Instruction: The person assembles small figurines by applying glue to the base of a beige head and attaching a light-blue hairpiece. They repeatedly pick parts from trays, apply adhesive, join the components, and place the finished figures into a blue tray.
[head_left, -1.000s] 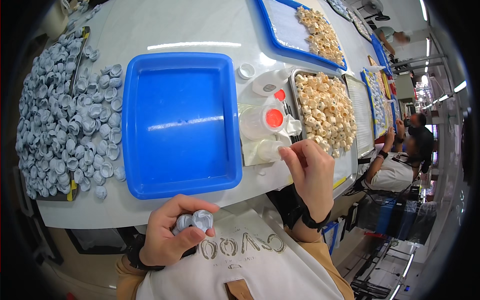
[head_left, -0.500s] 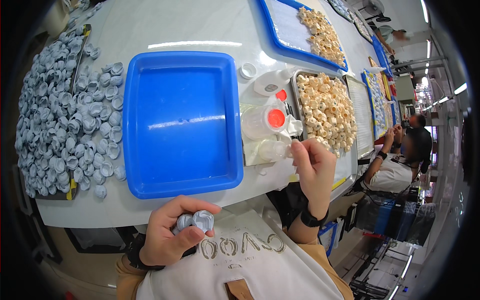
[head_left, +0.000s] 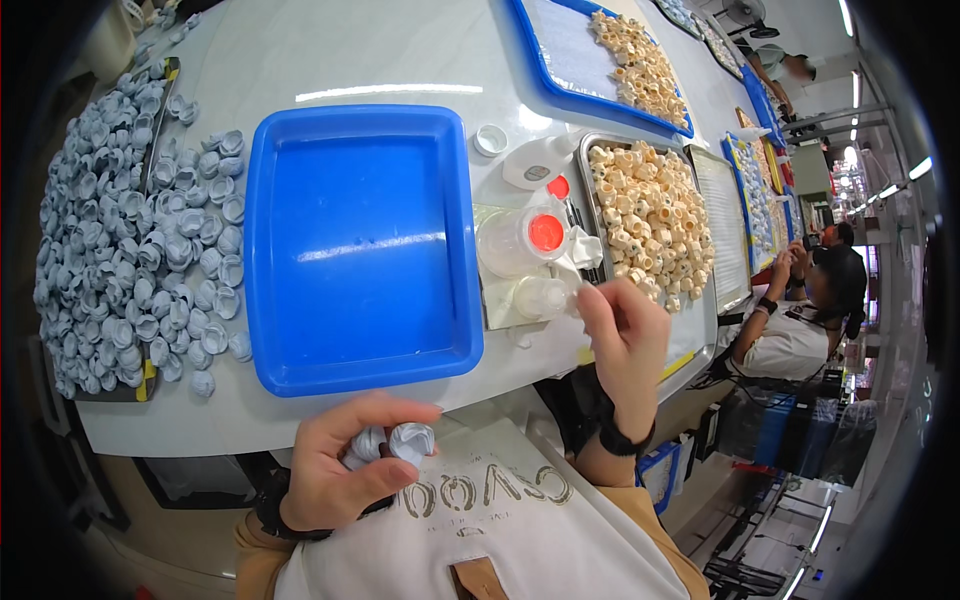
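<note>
At the bottom of the frame, a pale apron (head_left: 400,565) with a brown tab (head_left: 478,578) covers the person's front. Above it, lower left of centre, the left hand (head_left: 345,465) holds at least two grey-blue shells (head_left: 411,443) between thumb and fingers. One sits out at the thumb tip, just below the forefinger; the other lies beside it, deeper in the curl of the hand. Whether more are hidden behind the thumb, I cannot tell.

Right of centre, the right hand (head_left: 637,330) is raised over the bench (head_left: 235,65) edge, thumb and forefinger drawn close together. I cannot tell whether they pinch something small. Their tips are just beside a small clear jar (head_left: 540,298), well apart from the shells.

A blue tray (head_left: 360,240) fills the middle. Along its right side are a larger jar (head_left: 505,245) with a red top, a crumpled tissue (head_left: 584,250) and a white bottle (head_left: 530,163). Cream pieces (head_left: 655,220) fill a steel tray (head_left: 588,185) right of these.

Loose shells heap up at the left. At upper right, another blue tray (head_left: 545,80) carries more cream pieces; beyond, at the right, a co-worker (head_left: 785,340) sits with both hands raised.
</note>
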